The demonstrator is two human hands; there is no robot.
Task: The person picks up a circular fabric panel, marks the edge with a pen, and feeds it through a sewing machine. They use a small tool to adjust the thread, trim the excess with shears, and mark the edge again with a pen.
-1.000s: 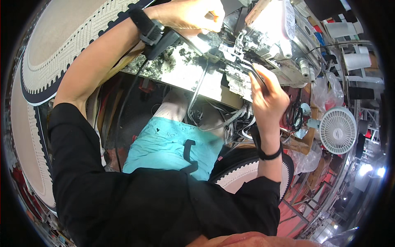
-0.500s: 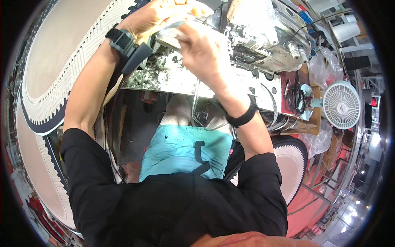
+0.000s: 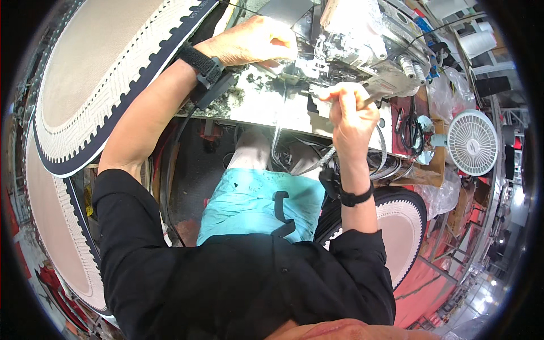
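The one camera sits on the person's head and looks steeply down, from near, on the sewing machine, table and lap.

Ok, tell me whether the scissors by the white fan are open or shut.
Shut, as far as shows: the scissors lie flat on the table beside the fan, their blades reading as one dark line, loops side by side.

The person wears a black shirt with sleeves pushed up above the elbows, and light turquoise shorts with a black strap across them. A wide black wrist strap wraps the left wrist; a narrow black band circles the right wrist.
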